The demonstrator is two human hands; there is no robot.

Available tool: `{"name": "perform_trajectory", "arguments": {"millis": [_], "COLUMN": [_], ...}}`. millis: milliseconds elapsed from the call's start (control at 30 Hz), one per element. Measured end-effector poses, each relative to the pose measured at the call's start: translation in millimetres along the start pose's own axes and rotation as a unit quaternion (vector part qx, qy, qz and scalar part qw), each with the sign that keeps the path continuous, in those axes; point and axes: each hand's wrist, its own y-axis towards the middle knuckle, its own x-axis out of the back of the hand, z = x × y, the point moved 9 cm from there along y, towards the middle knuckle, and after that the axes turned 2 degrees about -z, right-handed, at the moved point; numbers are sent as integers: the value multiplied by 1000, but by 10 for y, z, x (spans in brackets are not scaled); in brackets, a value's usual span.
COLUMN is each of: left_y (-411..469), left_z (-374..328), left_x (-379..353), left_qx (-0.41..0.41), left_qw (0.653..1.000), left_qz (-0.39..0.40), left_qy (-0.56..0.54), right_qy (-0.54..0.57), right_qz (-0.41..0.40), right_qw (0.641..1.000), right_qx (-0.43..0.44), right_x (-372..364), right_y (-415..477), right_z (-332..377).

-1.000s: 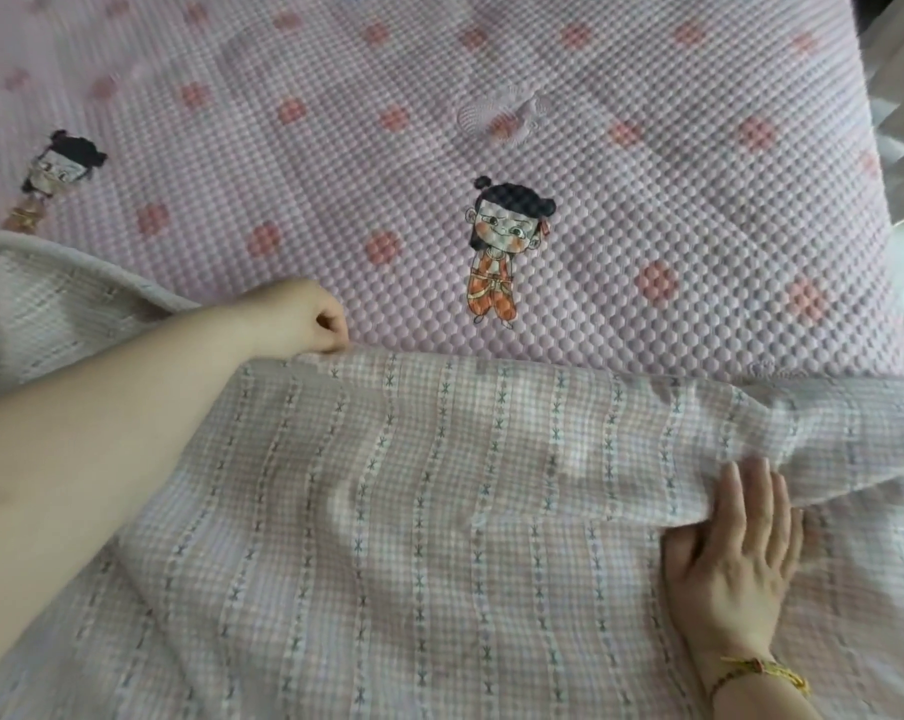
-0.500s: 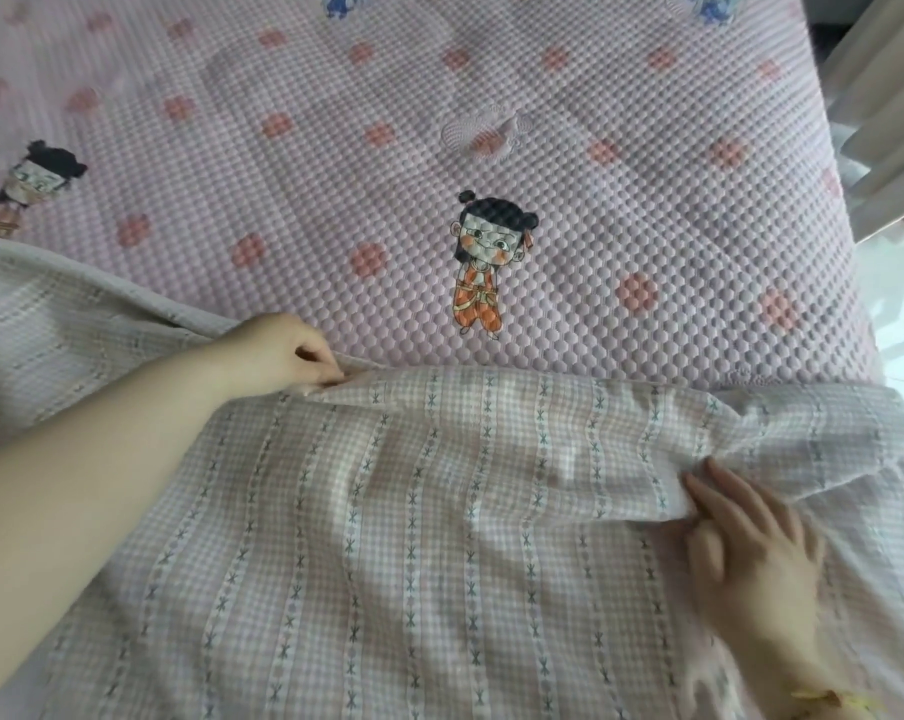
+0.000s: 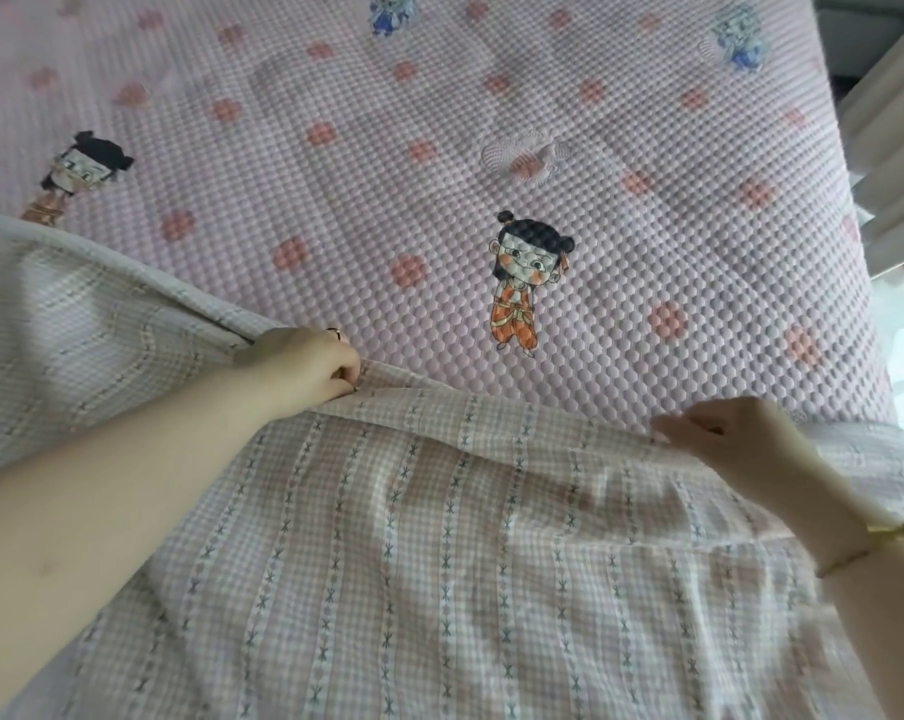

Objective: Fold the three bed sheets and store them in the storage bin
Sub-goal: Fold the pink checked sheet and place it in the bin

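Two hands hold a checked bed sheet by its far edge. The left hand is at 9 o'clock with fingers curled tight on a fold, and the right hand is at 4 o'clock with fingers pinching the hem. The pink quilted bed stretches open toward 12 o'clock.

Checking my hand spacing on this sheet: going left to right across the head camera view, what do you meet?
Dark-haired cartoon figure → left hand gripping the bed sheet → orange-suited cartoon figure → right hand pinching the same sheet's edge.
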Motion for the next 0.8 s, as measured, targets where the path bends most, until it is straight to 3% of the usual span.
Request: {"name": "perform_trajectory", "arguments": {"millis": [100,200,333,467,567,600,700,733,800], "left_y": [-34,-36,148,366,389,379,281,256,255], "left_z": [-11,42,-39,-56,-9,1,-64,-66,-38], "left_x": [139,368,605,539,539,510,143,47,12], "left_qx": [-7,14,-25,-14,-12,-10,-12,-16,-18], "left_qw": [997,989,990,995,984,981,980,982,990], "left_qz": [-66,-121,-135,-99,-149,-132,38,62,36], "left_qy": [-42,-87,-34,-18,-94,-142,-197,-178,-138], "right_qy": [-90,-145,-164,-53,-47,-72,-120,-144,-207], "right_qz": [91,83,57,35,83,97,131,136,120], "right_qw": [992,984,982,997,995,992,984,980,970], "right_qx": [16,57,77,49,39,31,23,33,50], "right_x": [-241,-290,-239,-104,-139,-158,-219,-242,-281], "right_y": [-115,-119,-93,-90,-70,-65,-66,-69,-43], "right_z": [14,98,181,138,64,29,33,66,115]}}
